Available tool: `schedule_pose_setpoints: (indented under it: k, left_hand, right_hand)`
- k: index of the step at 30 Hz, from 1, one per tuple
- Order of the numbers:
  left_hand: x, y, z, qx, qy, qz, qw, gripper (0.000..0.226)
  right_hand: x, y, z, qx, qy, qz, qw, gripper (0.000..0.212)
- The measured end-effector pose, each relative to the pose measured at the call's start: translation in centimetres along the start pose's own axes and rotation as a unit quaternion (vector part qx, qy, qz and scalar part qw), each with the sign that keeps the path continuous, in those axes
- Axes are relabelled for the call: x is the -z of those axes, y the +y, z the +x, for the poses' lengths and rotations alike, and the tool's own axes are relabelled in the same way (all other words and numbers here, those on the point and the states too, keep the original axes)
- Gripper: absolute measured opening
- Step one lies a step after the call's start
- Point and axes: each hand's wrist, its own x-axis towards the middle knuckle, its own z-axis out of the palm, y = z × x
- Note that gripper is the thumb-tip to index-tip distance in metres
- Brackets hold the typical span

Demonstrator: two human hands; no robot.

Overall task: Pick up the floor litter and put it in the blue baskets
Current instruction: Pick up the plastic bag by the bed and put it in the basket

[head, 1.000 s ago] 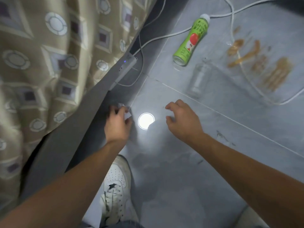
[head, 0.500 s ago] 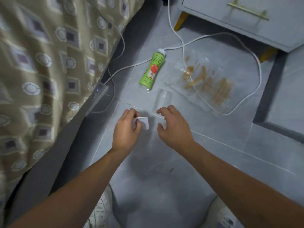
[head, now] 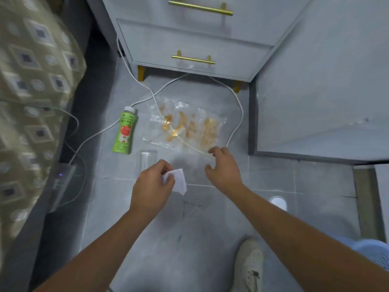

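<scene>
Now that the paper scrap (head: 177, 183) is lifted off the floor, the left hand (head: 152, 189) pinches it. The right hand (head: 223, 167), fingers spread and empty, reaches toward the greasy plastic bag (head: 185, 127) beside the juice bottle (head: 124, 131).

— How is the floor (head: 189, 239) laid out?
— A bottle (head: 124, 131) is laid left of a plastic bag (head: 189, 125), with a cup (head: 146, 160) just before it.
— And behind?
— A cabinet (head: 189, 39) is set behind the bag; a cable (head: 235, 114) is run across it.
</scene>
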Motion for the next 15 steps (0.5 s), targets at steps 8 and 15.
schedule_pose_setpoints:
  k: [8, 15]
  left_hand:
    - [-11.3, -5.6, 6.7, 0.015, -0.057, 0.025, 0.998, 0.012]
    - [-13.2, -6.3, 12.5, 0.133, 0.116, -0.082, 0.981, 0.035]
  right_hand:
    - [-2.2, 5.1, 15.6, 0.042, -0.010, -0.110, 0.993, 0.061]
    - [-2.7, 3.1, 21.6, 0.098, -0.021, -0.073, 0.992, 0.080]
